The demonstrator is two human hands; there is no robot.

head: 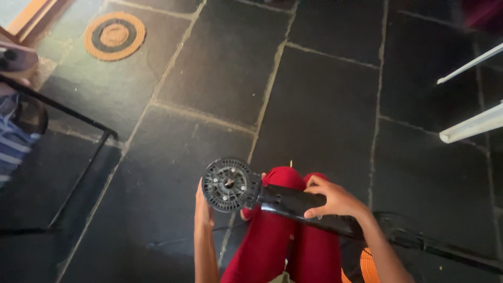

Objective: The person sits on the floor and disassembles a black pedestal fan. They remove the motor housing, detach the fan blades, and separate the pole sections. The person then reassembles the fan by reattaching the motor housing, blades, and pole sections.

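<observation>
A black fan stand pole (293, 203) lies across my lap, over my red trouser legs (272, 236). Its round black ribbed end disc (228, 184) faces up at me, with a small centre hole. My right hand (335, 199) is wrapped over the thick black part of the pole just right of the disc. My left hand (202, 207) rests flat against the lower left rim of the disc, fingers straight. The pole runs on to the lower right, thin and dark (445, 249).
Dark stone floor tiles (325, 105) with pale joints lie all around. A round orange and black mat (114, 35) is at the top left. A black metal frame (78, 157) stands at left, white rods (471, 126) at right. An orange ribbed part (367, 264) shows by my right forearm.
</observation>
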